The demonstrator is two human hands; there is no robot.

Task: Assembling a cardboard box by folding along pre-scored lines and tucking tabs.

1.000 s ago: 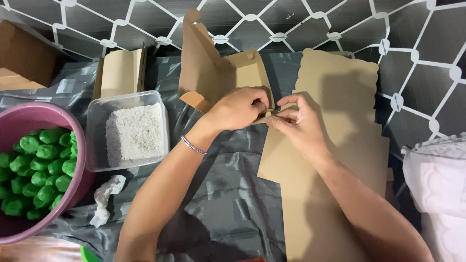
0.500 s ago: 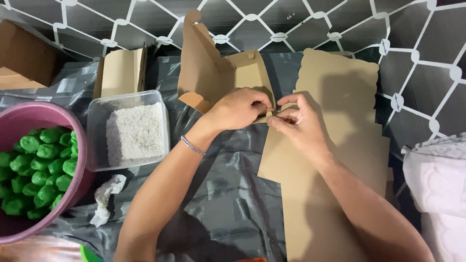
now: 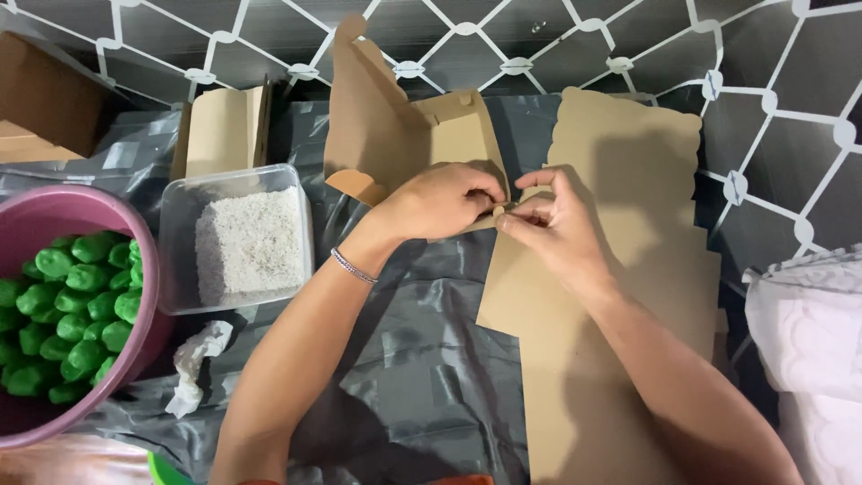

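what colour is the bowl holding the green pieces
Pink-purple bowl, best seen at the left of the head view.

Half-folded brown cardboard box (image 3: 404, 135)

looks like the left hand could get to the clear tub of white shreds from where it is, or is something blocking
Probably yes. The left hand is busy pinching the cardboard box flap, but only bare grey plastic sheet lies between it and the clear tub, whose top is open.

pink bowl (image 3: 135, 269): cut off left | white cloth (image 3: 808, 341): cut off right
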